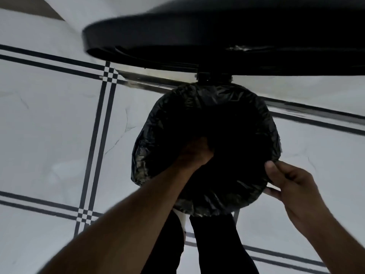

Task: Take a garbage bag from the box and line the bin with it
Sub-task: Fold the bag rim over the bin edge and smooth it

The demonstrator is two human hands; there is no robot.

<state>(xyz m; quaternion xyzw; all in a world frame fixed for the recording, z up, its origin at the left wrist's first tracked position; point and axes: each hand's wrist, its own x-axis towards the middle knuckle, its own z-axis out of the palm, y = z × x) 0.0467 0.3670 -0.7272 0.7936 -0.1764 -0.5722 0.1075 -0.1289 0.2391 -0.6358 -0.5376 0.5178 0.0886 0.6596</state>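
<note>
From the head camera, looking straight down, the bin (256, 202) stands on the floor (49, 135) with a black garbage bag (158, 119) already stretched over its round rim, the crinkled plastic folded down outside all the way around. The raised lid (197, 36), dark and blurred, hangs above the far side of the bin and hides the floor behind it. The left hand (195, 151) reaches over the near-left part of the rim and down into the bag's dark mouth; its fingers are lost in the shadow there, so whether they are spread or curled cannot be told. The right hand (292, 184) is at the near-right of the rim, thumb on top and fingers curled beneath, pinching the bag's folded edge against the rim. Just below the bin's near edge, the person's dark-clad legs (213, 244) stand close against it, with a sliver of something white between them. The floor around the bin is pale tile crossed by paired dark stripes.
</note>
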